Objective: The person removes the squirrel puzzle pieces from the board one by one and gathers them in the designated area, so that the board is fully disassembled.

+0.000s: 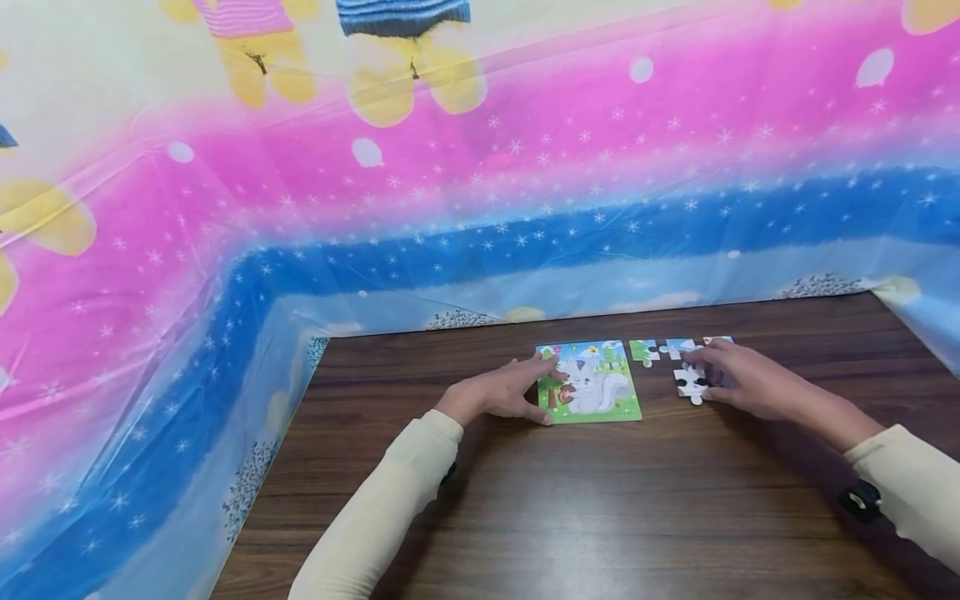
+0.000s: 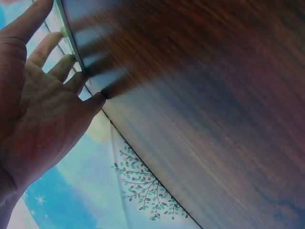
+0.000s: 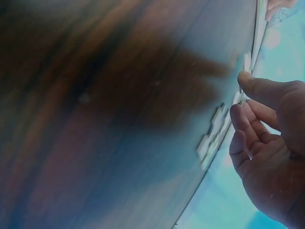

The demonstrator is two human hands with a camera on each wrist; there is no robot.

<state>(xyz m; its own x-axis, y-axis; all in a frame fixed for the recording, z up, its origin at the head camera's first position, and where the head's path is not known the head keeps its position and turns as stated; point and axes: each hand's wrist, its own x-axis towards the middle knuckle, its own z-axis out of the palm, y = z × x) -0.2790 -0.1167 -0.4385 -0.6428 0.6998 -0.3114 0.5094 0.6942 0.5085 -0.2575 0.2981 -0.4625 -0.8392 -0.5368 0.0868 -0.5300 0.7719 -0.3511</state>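
Note:
A square picture puzzle of a white squirrel on green grass lies flat on the table. My left hand rests at its left edge, fingers spread over the border and thumb near the lower left corner. In the left wrist view, that hand shows extended fingers touching the puzzle's edge. To the right, my right hand pinches a mostly white jigsaw piece between thumb and fingers. The right wrist view shows the right hand with the piece seen nearly edge-on.
Behind the held piece lie a green jigsaw piece and a blue-and-white one. Another piece is partly hidden by the right hand. The dark wooden table meets a colourful cloth at its back and left edges.

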